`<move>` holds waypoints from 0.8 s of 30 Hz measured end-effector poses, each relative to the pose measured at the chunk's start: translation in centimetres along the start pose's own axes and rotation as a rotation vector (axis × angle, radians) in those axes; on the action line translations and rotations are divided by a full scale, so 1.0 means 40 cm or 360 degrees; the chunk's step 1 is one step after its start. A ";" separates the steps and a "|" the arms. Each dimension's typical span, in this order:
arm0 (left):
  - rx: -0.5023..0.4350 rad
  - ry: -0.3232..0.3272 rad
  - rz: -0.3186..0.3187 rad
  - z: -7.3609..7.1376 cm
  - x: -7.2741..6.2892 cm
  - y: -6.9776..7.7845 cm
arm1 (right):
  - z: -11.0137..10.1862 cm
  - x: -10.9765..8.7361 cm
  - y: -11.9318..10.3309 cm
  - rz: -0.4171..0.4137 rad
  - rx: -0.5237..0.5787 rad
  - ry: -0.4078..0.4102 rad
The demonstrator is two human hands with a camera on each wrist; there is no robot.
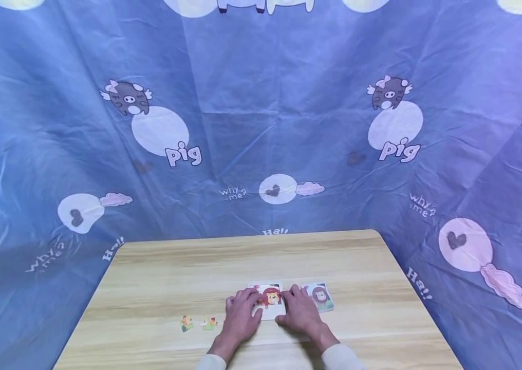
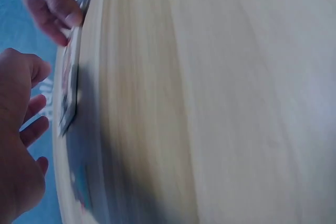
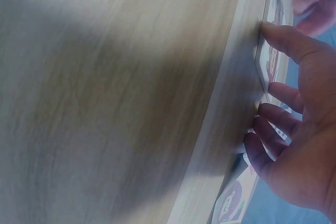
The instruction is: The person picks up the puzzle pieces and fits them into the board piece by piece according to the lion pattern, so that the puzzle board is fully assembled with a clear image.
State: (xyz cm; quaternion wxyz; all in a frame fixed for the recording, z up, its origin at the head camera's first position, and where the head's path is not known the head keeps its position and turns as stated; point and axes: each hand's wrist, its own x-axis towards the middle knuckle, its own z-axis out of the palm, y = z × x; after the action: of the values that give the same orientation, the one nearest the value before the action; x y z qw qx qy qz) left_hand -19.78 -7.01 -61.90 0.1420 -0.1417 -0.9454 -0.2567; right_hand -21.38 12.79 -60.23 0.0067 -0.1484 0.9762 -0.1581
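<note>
A white puzzle board [image 1: 270, 313] with a lion picture lies flat between the two hands. At its near right corner my right hand [image 1: 301, 310] holds the edge, thumb [image 3: 286, 39] on the near side and forefinger on the right side. My left hand [image 1: 241, 317] is over the board's left part, its fingertips near the lion's red mane. In the left wrist view the left hand [image 2: 18, 129] has loosely bent fingers and nothing visible between them. Whether its fingertips touch the board is unclear.
A card with a purplish lion [image 1: 321, 296] lies just right of the right hand. Left of the left hand are two loose puzzle pieces, an orange and green one [image 1: 186, 323] and another [image 1: 209, 322]. A wooden table [image 1: 242, 257] bears everything; blue printed cloth [image 1: 242, 133] hangs around it.
</note>
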 end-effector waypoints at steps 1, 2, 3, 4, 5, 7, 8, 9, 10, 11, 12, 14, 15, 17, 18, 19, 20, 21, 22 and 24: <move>-0.0011 -0.0011 -0.0016 -0.011 -0.006 -0.007 | -0.001 -0.001 -0.002 0.0010 0.0008 -0.0005; -0.0016 -0.0025 -0.0037 -0.021 -0.011 -0.016 | -0.004 -0.003 -0.004 0.0017 0.0019 -0.0011; -0.0021 -0.0037 -0.0059 -0.032 -0.017 -0.024 | -0.006 -0.004 -0.006 0.0026 0.0025 -0.0019; -0.0025 -0.0049 -0.0080 -0.041 -0.022 -0.032 | -0.009 -0.005 -0.007 0.0029 0.0032 -0.0021; -0.0029 -0.0057 -0.0103 -0.049 -0.028 -0.040 | -0.011 -0.005 -0.008 0.0031 0.0031 -0.0023; -0.0026 -0.0066 -0.0155 -0.064 -0.037 -0.053 | -0.015 -0.005 -0.008 0.0036 0.0039 -0.0021; -0.0018 -0.0063 -0.0175 -0.069 -0.041 -0.059 | -0.015 -0.005 -0.008 0.0038 0.0042 -0.0020; -0.0010 -0.0054 -0.0187 -0.074 -0.045 -0.064 | -0.014 -0.004 -0.007 0.0041 0.0044 -0.0021; -0.0002 -0.0048 -0.0200 -0.077 -0.049 -0.068 | -0.014 -0.004 -0.007 0.0045 0.0046 -0.0020; 0.0003 -0.0043 -0.0214 -0.081 -0.052 -0.072 | -0.014 -0.004 -0.006 0.0051 0.0051 -0.0020; 0.0007 -0.0042 -0.0228 -0.084 -0.054 -0.076 | -0.014 -0.004 -0.007 0.0057 0.0059 -0.0019; 0.0003 -0.0041 -0.0247 -0.090 -0.059 -0.083 | -0.014 -0.004 -0.007 0.0060 0.0067 -0.0015; -0.0001 -0.0042 -0.0262 -0.093 -0.062 -0.087 | -0.014 -0.005 -0.008 0.0063 0.0069 -0.0015; -0.0007 -0.0049 -0.0297 -0.099 -0.069 -0.094 | -0.013 -0.005 -0.010 0.0060 0.0068 -0.0016; -0.0003 -0.0049 -0.0313 -0.102 -0.073 -0.098 | -0.013 -0.006 -0.010 0.0059 0.0070 -0.0018; -0.0001 -0.0046 -0.0328 -0.105 -0.078 -0.102 | -0.012 -0.006 -0.011 0.0058 0.0070 -0.0020; 0.0005 -0.0036 -0.0335 -0.108 -0.082 -0.105 | -0.012 -0.006 -0.011 0.0060 0.0072 -0.0023; 0.0009 -0.0026 -0.0345 -0.110 -0.087 -0.109 | -0.011 -0.006 -0.011 0.0058 0.0069 -0.0025; 0.0013 -0.0011 -0.0354 -0.113 -0.092 -0.114 | -0.010 -0.007 -0.011 0.0057 0.0070 -0.0028; 0.0017 0.0007 -0.0377 -0.119 -0.102 -0.122 | -0.010 -0.006 -0.009 0.0056 0.0078 -0.0032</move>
State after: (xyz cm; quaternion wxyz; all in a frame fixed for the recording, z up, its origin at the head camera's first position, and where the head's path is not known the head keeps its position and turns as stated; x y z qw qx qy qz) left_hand -16.74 -14.36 -61.53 0.1136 -0.0276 -0.9566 -0.2668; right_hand -21.08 12.65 -59.75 0.0230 -0.1327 0.9743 -0.1804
